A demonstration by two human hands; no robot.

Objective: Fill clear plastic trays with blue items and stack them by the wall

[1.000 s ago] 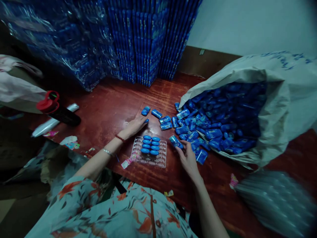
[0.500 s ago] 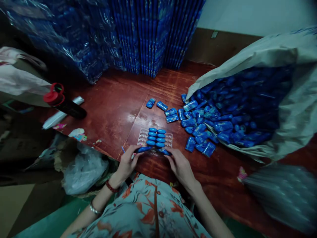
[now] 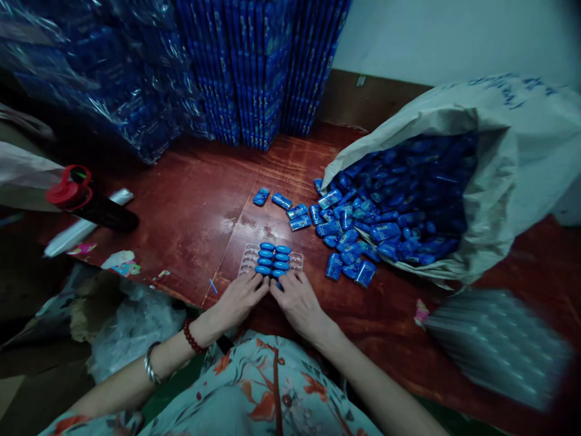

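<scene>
A clear plastic tray [image 3: 297,261] lies on the table in front of me, with two columns of blue oval pieces [image 3: 265,261] in its middle and bare hollows at both sides. My left hand [image 3: 242,295] is at the tray's near edge, its fingers bent together over a blue piece that is mostly hidden. Close beside it, my right hand [image 3: 297,301] has its fingers pressed on another blue piece at the same edge. The hands nearly touch.
A white sack [image 3: 494,163] spills blue packets [image 3: 349,236] at the right. Clear trays [image 3: 503,345] sit at the lower right. A red-lidded bottle [image 3: 104,209] lies left; tall blue stacks [image 3: 254,72] stand behind on the red table [image 3: 190,194].
Both hands have come closer together at the tray's near edge, and the blue pieces they held apart are now down at the tray. The whole view has shifted slightly.
</scene>
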